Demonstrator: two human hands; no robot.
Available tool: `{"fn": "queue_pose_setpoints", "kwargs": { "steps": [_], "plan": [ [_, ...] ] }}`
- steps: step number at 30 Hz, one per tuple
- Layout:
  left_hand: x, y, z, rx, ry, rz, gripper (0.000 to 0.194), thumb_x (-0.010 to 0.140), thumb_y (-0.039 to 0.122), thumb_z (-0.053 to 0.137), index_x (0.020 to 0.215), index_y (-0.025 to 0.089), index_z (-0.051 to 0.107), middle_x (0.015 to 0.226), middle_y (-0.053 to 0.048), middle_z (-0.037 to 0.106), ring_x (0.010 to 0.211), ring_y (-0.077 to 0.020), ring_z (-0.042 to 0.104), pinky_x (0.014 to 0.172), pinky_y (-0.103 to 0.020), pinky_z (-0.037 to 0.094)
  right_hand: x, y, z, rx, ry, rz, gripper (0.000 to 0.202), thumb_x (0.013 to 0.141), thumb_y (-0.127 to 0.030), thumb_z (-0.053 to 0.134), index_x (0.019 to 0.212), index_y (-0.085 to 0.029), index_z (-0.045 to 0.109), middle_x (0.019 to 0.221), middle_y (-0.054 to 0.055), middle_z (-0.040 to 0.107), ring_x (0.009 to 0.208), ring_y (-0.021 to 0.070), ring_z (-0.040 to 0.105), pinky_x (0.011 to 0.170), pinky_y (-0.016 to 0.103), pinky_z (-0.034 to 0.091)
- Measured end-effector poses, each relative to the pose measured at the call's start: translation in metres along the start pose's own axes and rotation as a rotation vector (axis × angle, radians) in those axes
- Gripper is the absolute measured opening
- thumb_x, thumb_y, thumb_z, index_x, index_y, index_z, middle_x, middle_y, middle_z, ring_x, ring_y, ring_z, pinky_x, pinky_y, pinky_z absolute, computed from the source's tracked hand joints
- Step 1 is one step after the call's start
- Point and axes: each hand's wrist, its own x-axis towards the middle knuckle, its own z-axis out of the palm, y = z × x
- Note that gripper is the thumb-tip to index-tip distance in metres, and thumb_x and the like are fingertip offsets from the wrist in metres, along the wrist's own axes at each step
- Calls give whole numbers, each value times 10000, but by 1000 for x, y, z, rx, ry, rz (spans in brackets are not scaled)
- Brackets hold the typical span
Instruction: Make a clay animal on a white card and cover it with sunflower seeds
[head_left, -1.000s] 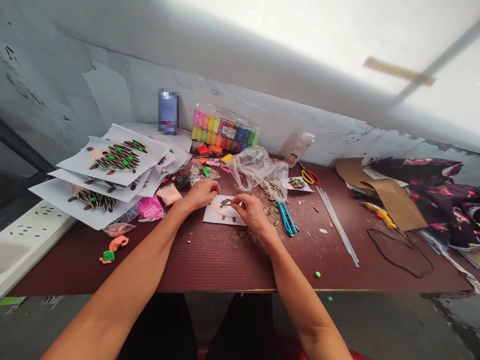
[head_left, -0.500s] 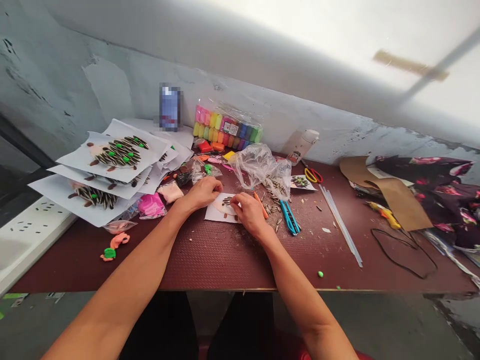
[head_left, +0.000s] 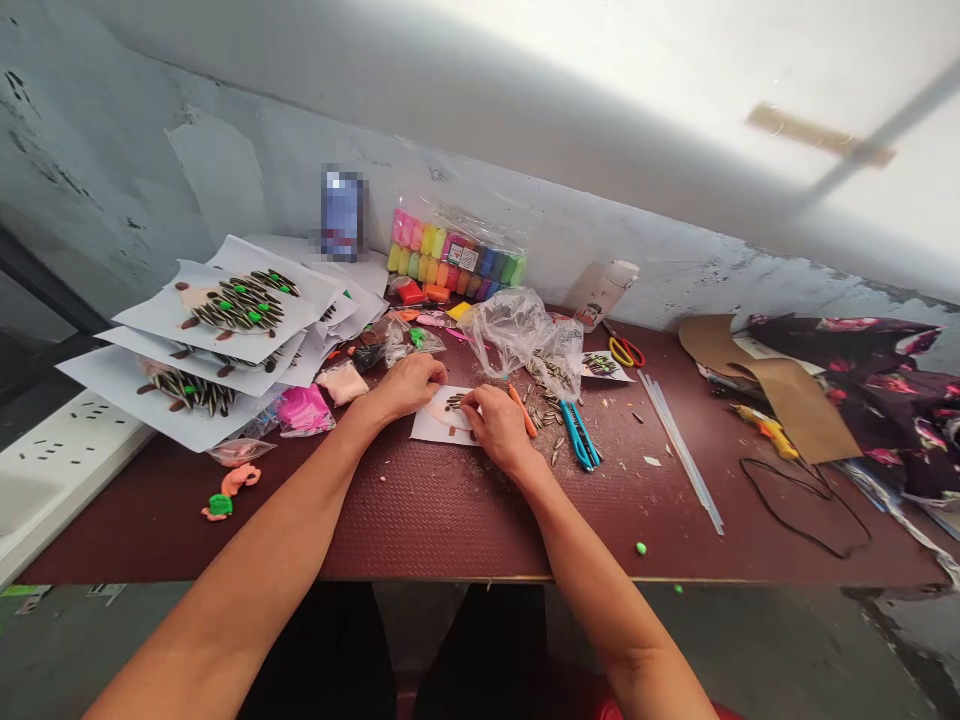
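Observation:
On the table in front of me lies a white paper (head_left: 426, 430) bearing a flat, pale clay shape (head_left: 435, 411) with brown clay bits at its lower edge. Several striped sunflower seeds (head_left: 454, 402) stick in the clay. My left hand (head_left: 411, 384) rests at the paper's upper left corner, fingers curled in; whatever they hold is hidden. Over the right part of the shape, my right hand (head_left: 495, 418) has thumb and fingertips pinched together by the seeds. What sits in the pinch is too small to see. Loose seeds (head_left: 541, 412) are scattered right of this hand.
Stacked papers with seed-covered hedgehogs (head_left: 244, 305) stand at left, near a white power strip (head_left: 60, 450). Behind are coloured clay packs (head_left: 450, 258), a plastic bag (head_left: 510, 325) and a bottle (head_left: 606, 293). A blue utility knife (head_left: 579, 436), scissors (head_left: 626, 351), glue sticks (head_left: 682, 455) and a glue gun (head_left: 769, 428) lie rightward.
Both hands keep nearly the same pose and place over the paper. The view has shifted very slightly; nothing else has visibly moved.

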Motion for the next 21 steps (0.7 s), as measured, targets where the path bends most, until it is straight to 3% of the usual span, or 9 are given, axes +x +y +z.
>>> {"fn": "queue_pose_setpoints", "kwargs": {
  "steps": [12,21],
  "plan": [
    [0,-1,0,28,-3,7,245,769,138,537,867,186,757,924,-65,736,886,-213,645,811,-300,493,1,-4,2,-165,-75,18,186,1010,-183,495,964,-169,675,954,76,685,903,190,597,783,278,410],
    [1,-2,2,22,-4,10,255,760,124,535,867,184,758,914,-65,733,871,-211,644,790,-298,490,-1,-3,2,-100,-41,26,151,987,-191,533,947,-193,679,928,49,684,880,179,605,768,269,405]
  ]
}}
